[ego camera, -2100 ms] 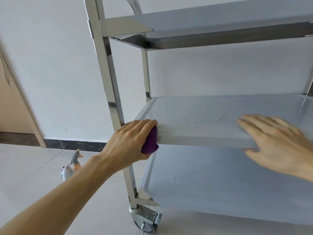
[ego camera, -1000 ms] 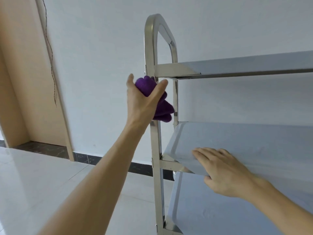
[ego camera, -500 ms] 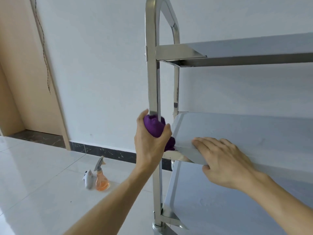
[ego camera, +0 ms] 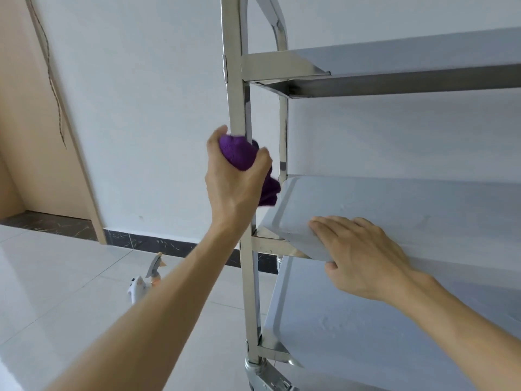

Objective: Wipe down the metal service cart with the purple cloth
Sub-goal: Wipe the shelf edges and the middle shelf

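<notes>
On the floor (ego camera: 70, 292) at the left stand two spray bottles (ego camera: 146, 280), close together, partly hidden behind the left forearm; one is whitish, the other has an orange body. One cloth (ego camera: 242, 162) is in view, purple and bunched into a wad. One cart (ego camera: 394, 210) fills the right half, with three shelves showing, two uprights at its left end, and one caster (ego camera: 262, 373) at the bottom corner.

The near upright (ego camera: 238, 88) runs top to bottom, tilted slightly, and the shelves run long from it toward the right edge. The cloth is wrapped around this upright between the top and middle shelves, with a loose end hanging down toward the corner of the middle shelf.

The left hand (ego camera: 234, 182) reaches up from the lower left, arm nearly straight, back of the hand toward the camera. Its grip is closed round the cloth, thumb on the left of the post and fingers on the right. The right hand (ego camera: 363, 252) comes in from the lower right and lies flat on the front edge of the middle shelf, fingers straight and pointing left, thumb tucked under the rim, holding nothing.
</notes>
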Demonstrator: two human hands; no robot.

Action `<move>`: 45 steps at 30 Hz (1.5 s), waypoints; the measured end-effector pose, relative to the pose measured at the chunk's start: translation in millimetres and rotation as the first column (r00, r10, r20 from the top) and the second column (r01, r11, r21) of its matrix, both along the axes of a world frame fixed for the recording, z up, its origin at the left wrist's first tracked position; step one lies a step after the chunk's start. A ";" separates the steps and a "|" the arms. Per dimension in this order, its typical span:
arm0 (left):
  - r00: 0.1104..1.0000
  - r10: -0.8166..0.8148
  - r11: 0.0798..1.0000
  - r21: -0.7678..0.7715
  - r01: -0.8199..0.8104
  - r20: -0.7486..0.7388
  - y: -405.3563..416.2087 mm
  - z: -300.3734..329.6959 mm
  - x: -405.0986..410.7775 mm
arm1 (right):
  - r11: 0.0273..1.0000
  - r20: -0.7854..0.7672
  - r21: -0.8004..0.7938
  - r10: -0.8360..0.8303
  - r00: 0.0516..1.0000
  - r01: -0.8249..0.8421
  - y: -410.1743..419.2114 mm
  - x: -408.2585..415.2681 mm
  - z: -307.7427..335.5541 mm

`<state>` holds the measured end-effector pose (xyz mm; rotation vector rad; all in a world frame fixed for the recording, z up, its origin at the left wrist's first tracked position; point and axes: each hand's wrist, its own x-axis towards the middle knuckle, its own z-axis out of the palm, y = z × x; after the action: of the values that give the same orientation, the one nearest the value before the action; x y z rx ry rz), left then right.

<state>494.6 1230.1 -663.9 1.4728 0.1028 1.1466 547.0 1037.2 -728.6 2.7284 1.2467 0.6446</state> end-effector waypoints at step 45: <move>0.508 -0.807 0.580 -0.240 0.778 -0.302 -96.0 -2.0 -4.3 | 0.261 -0.445 0.880 0.746 0.495 0.398 -103.4 -9.5 84.5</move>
<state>490.3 1134.1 -665.9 1.4038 -0.2577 0.0713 537.5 933.8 -644.0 4.3658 1.8958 -0.3582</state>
